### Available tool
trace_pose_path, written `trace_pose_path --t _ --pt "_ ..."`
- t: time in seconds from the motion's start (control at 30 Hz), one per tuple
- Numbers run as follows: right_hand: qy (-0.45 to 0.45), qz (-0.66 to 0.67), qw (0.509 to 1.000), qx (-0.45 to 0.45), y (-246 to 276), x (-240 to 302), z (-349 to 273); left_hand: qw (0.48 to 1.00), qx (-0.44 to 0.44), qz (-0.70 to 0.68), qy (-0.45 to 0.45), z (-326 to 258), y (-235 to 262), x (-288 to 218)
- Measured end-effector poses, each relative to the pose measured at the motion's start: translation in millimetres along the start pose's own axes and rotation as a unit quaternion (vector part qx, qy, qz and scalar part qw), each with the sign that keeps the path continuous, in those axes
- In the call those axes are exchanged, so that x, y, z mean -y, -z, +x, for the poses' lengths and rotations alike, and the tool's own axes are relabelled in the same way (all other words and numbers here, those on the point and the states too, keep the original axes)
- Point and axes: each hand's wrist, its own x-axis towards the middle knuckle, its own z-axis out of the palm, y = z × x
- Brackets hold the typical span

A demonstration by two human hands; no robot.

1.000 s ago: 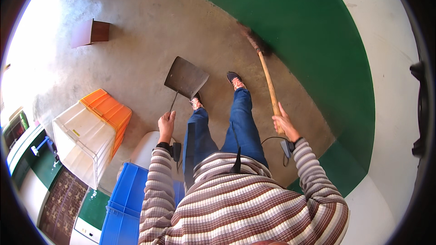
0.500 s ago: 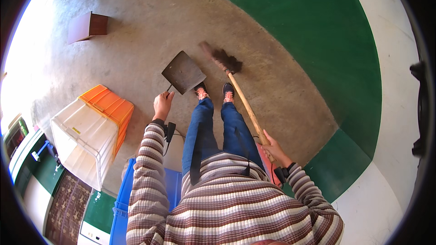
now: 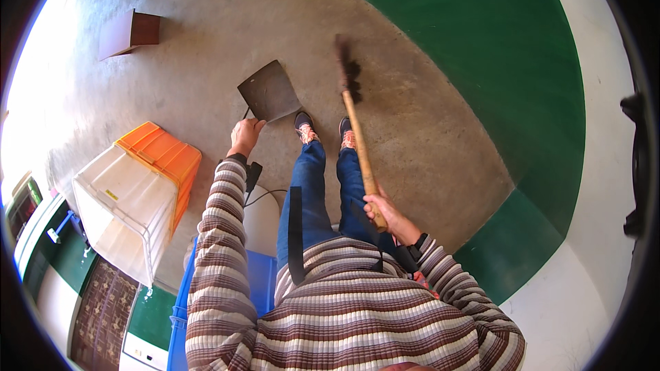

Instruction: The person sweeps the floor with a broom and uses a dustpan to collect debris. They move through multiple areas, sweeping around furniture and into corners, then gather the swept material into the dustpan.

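Observation:
My left hand grips the thin handle of a dark metal dustpan, held just above the bare concrete floor ahead of my left foot. My right hand is closed around the lower end of a wooden broom handle. The broom's dark bristle head sits on the floor ahead of my right foot, to the right of the dustpan. My legs in blue jeans and patterned shoes stand between the two tools.
A translucent storage box with an orange lid lies tipped at the left. A blue crate sits behind my legs. A small brown box stands at the far left. A green painted floor area curves at the right.
The broom head has swept from the far right toward the left, ending close to the dustpan. My right hand has dropped lower and nearer my body. The dustpan stays in my left hand.

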Motion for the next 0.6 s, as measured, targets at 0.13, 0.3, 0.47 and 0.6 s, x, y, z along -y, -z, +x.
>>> trace_pose_path --t 0.13,0.3,0.47,0.6 --pt "0.012 -0.016 0.995 0.099 -37 2 8 1.0 -0.001 -0.001 -0.003 14 4 5" --pt "-0.033 0.009 0.986 0.165 -33 23 -27 0.999 0.003 -0.032 0.012 19 12 21" --pt "0.0 0.078 0.99 0.119 -16 33 -72 0.995 0.029 -0.087 0.032 -9 12 46" --pt "-0.009 0.216 0.972 0.094 5 50 -69 0.993 -0.048 -0.111 0.014 -45 16 59"
